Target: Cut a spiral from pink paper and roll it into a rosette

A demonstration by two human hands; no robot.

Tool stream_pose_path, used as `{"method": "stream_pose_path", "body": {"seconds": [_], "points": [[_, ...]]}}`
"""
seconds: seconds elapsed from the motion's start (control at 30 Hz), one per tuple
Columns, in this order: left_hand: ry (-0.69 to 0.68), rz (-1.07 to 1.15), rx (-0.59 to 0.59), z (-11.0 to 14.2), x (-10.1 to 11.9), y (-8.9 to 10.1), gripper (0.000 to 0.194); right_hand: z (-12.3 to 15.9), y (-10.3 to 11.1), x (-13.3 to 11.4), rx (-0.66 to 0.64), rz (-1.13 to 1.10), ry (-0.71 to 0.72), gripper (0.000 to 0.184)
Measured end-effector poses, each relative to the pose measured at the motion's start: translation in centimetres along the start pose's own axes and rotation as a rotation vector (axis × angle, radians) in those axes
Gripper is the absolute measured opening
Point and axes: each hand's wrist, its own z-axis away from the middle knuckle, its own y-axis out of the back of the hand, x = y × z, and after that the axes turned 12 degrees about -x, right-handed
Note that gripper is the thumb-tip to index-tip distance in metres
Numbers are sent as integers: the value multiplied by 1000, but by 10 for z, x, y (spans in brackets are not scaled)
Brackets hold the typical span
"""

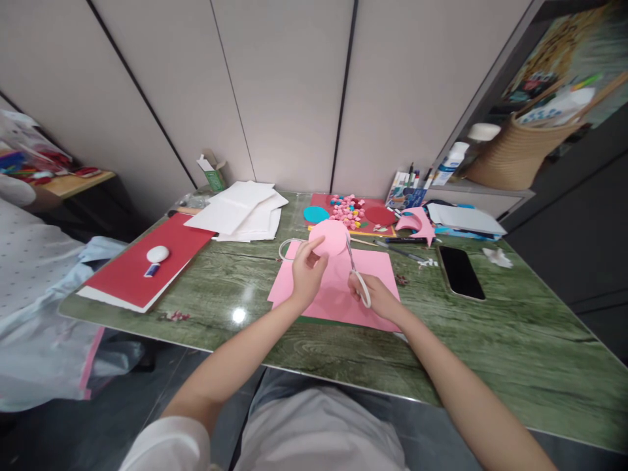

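Observation:
My left hand [309, 269] pinches a round pink paper disc [330, 237] by its lower left edge, holding it above the table. In my right hand [373, 294] is a pair of scissors with white handles [362, 288], whose blades reach up to the disc's right edge. Whether the blades are parted is too small to tell. Beneath both hands lie pink paper sheets [338, 288]. Just left of the disc, a white ring [281, 250] rests partly behind my left hand.
White sheets [240, 203] and a red sheet [157, 252] lie left. Behind the disc are pink pieces [348, 210], a blue circle [316, 214] and a red circle [379, 216]. Pink offcuts [422, 224], pens [409, 178] and a phone [461, 272] are right.

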Motion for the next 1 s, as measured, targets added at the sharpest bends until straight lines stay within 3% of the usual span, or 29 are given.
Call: {"method": "stream_pose_path", "body": {"seconds": [0.4, 1.0], "points": [[8, 14, -3, 0, -5, -2, 33, 0, -1, 4, 36, -34, -48, 41], [-3, 16, -7, 1, -5, 0, 26, 0, 0, 3, 6, -69, -22, 30]]}}
